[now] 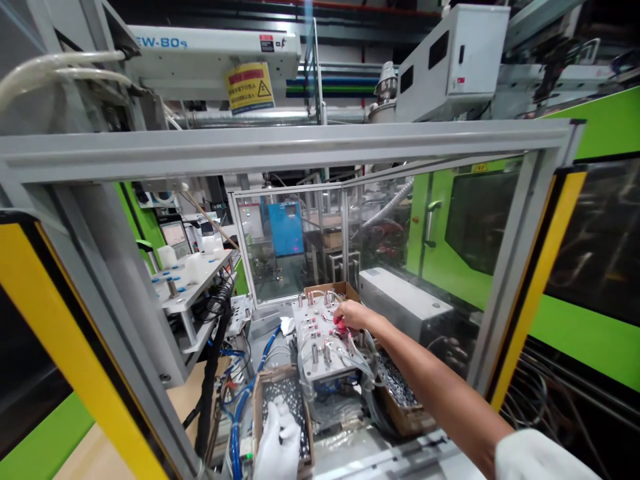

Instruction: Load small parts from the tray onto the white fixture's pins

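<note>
Head view past the guard frame (280,150): right hand (354,315) clenches a red part (341,327) above the jig plate (317,333).

Large green injection molding machine (430,260)

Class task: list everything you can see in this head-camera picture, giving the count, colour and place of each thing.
warning label: 1, yellow, on the white housing overhead
blue cabinet: 1, blue, beyond the glass panels
frame posts: 2, yellow, either side of the opening
hoses: several, blue, left of the plate
fixture plate: 1, grey, centre, with metal pins
red piece: 1, red, on the plate
cardboard boxes: 3, brown, behind, left and right of the plate
small parts: many, silver, in the two front boxes
left grip: 1, white glove, in the left box
right grip: 1, bare, at the red piece
</note>
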Demonstrator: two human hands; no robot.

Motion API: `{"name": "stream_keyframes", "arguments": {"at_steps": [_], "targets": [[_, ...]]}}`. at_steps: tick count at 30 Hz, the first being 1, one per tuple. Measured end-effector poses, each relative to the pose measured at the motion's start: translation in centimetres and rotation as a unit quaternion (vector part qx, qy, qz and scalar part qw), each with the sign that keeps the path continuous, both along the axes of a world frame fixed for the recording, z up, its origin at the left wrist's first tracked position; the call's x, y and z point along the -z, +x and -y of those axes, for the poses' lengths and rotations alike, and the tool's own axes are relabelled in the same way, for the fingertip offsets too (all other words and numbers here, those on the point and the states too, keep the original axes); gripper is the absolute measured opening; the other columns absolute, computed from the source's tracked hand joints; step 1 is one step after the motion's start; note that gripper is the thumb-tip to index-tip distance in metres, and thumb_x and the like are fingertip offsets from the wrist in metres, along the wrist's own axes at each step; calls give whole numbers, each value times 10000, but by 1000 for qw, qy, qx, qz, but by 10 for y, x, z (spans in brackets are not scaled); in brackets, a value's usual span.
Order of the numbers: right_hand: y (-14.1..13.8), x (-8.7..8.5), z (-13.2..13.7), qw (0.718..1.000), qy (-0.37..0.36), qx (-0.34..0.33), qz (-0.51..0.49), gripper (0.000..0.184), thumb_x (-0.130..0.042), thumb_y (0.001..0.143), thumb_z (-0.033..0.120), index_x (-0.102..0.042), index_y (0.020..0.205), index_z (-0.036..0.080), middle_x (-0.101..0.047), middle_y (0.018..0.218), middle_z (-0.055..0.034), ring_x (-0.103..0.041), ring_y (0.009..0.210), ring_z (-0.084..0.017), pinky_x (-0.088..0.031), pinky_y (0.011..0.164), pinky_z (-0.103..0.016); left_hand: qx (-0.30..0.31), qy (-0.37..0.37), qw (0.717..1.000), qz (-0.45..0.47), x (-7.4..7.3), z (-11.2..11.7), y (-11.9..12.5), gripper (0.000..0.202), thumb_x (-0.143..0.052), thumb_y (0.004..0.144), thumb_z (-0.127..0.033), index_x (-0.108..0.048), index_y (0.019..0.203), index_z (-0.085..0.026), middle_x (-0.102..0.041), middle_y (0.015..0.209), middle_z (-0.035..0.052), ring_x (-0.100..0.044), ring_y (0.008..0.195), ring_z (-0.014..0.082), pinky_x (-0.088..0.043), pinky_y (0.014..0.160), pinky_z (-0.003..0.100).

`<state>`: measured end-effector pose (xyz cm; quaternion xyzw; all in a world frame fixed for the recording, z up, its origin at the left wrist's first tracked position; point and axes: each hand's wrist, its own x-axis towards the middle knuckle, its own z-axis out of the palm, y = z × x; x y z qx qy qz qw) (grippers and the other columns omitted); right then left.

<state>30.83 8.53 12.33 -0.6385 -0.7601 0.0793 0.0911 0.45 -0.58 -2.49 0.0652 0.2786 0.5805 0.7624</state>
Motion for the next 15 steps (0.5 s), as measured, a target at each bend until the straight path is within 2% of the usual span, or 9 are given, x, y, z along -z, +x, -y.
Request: {"name": "stream_keyframes", "arguments": {"at_steps": [2, 4, 7, 8, 10, 11, 13, 15], "targets": [[-5, -11, 8, 1000, 18, 11, -4, 309, -688, 817, 140, -792, 1097, 218, -778, 1088, -54, -693, 1033, -205, -452, 836, -221, 22, -29, 999, 29, -11, 4, 1, 168, -429, 1023, -225, -572, 1023, -137, -439, 670, -70, -381, 422, -16, -274, 373, 72], [-18, -22, 24, 997, 65, 33, -17, 327, -602, 909, 186, -745, 1202, 208, -742, 1196, -86, -665, 1113, -225, -450, 885, -253, 55, -33, 998, 8, -21, 8, 1, 199, -445, 1014, -310, -546, 973, -143, -400, 625, -89, -335, 370, -14, -216, 344, 96], [-54, -31, 61, 986, 138, 1, -89, 282, -523, 963, 235, -754, 1118, 192, -742, 1119, -93, -663, 1043, -217, -449, 881, -273, 119, -5, 990, -80, -28, 13, 2, 282, -562, 944, -431, -550, 1000, -155, -470, 644, -77, -429, 403, 6, -273, 371, 113], [-70, -30, 76, 982, 136, -46, -124, 275, -534, 961, 256, -751, 1117, 193, -742, 1109, -86, -659, 1031, -208, -448, 888, -270, 138, 12, 985, -106, -27, 14, 3, 359, -631, 886, -488, -556, 1001, -157, -499, 658, -68, -474, 437, 18, -300, 388, 119], [-100, -24, 105, 976, 60, -131, -163, 293, -585, 939, 332, -739, 1161, 217, -734, 1120, -68, -651, 1020, -205, -454, 873, -270, 148, 52, 977, -141, -24, 14, 7, 517, -784, 723, -559, -561, 964, -160, -523, 662, -67, -528, 495, 36, -342, 425, 126], [-114, -20, 118, 974, 25, -152, -168, 313, -618, 918, 362, -733, 1178, 233, -723, 1131, -63, -643, 1031, -209, -453, 877, -274, 141, 70, 976, -152, -22, 15, 10, 570, -838, 645, -574, -556, 923, -164, -507, 635, -77, -522, 495, 37, -346, 432, 129], [-133, -9, 133, 974, -8, -147, -170, 312, -663, 869, 327, -739, 1161, 245, -703, 1120, -60, -629, 1042, -211, -446, 884, -273, 133, 86, 973, -165, -18, 14, 15, 593, -863, 594, -598, -533, 849, -177, -441, 556, -104, -445, 427, 30, -316, 409, 141], [-140, 0, 136, 978, -7, -124, -170, 285, -689, 832, 269, -760, 1107, 244, -697, 1076, -54, -626, 1003, -196, -438, 864, -258, 158, 79, 972, -153, -17, 13, 20, 539, -820, 666, -607, -518, 818, -188, -386, 498, -116, -372, 366, 32, -262, 373, 154]]}}
